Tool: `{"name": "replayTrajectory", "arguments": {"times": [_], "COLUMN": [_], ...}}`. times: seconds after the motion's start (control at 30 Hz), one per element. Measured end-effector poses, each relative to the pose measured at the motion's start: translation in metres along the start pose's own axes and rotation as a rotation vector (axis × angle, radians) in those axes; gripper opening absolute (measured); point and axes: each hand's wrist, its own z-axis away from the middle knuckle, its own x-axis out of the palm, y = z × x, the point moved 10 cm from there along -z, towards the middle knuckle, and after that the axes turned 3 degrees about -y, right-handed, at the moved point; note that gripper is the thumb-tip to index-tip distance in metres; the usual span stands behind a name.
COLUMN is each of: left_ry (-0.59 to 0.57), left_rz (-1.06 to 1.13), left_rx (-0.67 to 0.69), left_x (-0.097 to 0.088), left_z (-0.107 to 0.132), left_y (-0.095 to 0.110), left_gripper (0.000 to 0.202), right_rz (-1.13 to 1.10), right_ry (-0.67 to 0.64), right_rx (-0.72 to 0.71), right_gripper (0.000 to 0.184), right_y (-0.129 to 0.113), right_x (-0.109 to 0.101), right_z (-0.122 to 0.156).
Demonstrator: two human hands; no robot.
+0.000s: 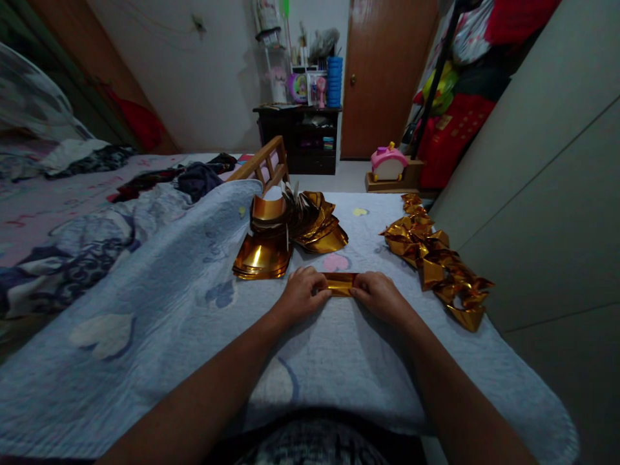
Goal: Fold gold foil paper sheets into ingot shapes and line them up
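Note:
A strip of folded gold foil paper [340,284] lies crosswise in front of me on the blue quilted cover. Its left end is pinched by my left hand [304,294], thumb toward me and fingers on the far side. My right hand [380,295] grips the right end the same way. Just beyond my left hand are stacks of gold foil sheets [264,255], some lying flat and some curled. To the right of my right hand runs a heap of folded gold foil pieces [431,255].
The quilted cover [203,361] has heart patterns. A bed [58,206] with crumpled cloth is on the left, beside a wooden rail [261,161]. Pale cabinet panels [547,213] rise on the right. Beyond stand a dark shelf [300,135], a pink toy [387,161] and a wooden door [382,84].

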Motion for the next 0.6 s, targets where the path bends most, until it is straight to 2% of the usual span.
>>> {"name": "replayTrajectory", "arguments": {"times": [0.2,0.47,0.6], "left_ry": [-0.042,-0.110,-0.108], "left_rz": [0.031,-0.063,-0.106], "left_rx": [0.075,0.031,0.005], "left_x": [0.0032,0.0063,0.0066], "left_z": [0.0011,-0.0002,-0.0002], "left_y": [0.0054,0.0055,0.0052], "left_gripper": [0.013,0.017,0.021], "right_rz": [-0.110,-0.055,0.000], "right_ry": [-0.026,-0.042,-0.038], "right_rx": [-0.064,-0.038,-0.006], "right_gripper": [0.015,0.021,0.025], "right_y": [-0.0005,0.0020,0.0011], "right_x": [0.0027,0.0069,0.0050], "right_z": [0.0017,-0.0009,-0.0005]}}
